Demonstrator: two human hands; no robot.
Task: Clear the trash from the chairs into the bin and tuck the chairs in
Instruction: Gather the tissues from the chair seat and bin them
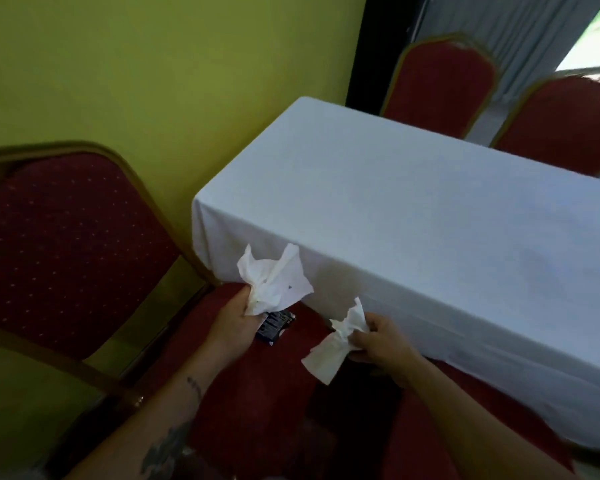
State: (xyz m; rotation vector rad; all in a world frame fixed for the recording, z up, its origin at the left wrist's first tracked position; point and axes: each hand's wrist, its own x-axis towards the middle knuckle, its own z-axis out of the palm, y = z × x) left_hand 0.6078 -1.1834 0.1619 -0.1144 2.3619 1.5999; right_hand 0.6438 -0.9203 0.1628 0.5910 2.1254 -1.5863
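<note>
Fingers [245, 301] around crumpled, perhaps stained tissue [274, 282]

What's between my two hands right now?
In the head view, a dark wrapper pokes out beside the left hand, below its larger napkin; beyond it, only bare red chair seat up to the right hand's smaller napkin.

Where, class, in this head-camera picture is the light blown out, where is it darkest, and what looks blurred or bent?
Head view: the window is blown out white; the chair seat beneath the tablecloth sits in deep shadow; the near chair back has a smeared rim; the wide lens skews the table edges; the tissue in the left hand looks fairly sharp.
</note>
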